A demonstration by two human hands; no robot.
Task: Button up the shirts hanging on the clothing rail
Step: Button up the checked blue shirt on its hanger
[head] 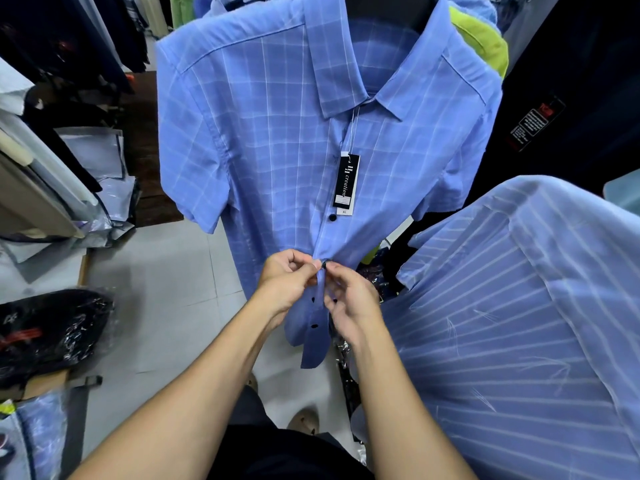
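At the checked shirt (277,150) placket — left hand (289,275), right hand (349,299), each grip pinching fabric; button (325,264) between

blue shirts: 2 (263,133) (519,323) | hands: 2 (287,278) (353,303) | dark buttons: 4 (332,217)

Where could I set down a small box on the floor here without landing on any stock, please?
The pale tiled floor is bare left of the checked shirt, between it and the black bagged garment. It is crowded on the right, where the striped shirt hangs close, and along the left edge, with plastic-wrapped stock.
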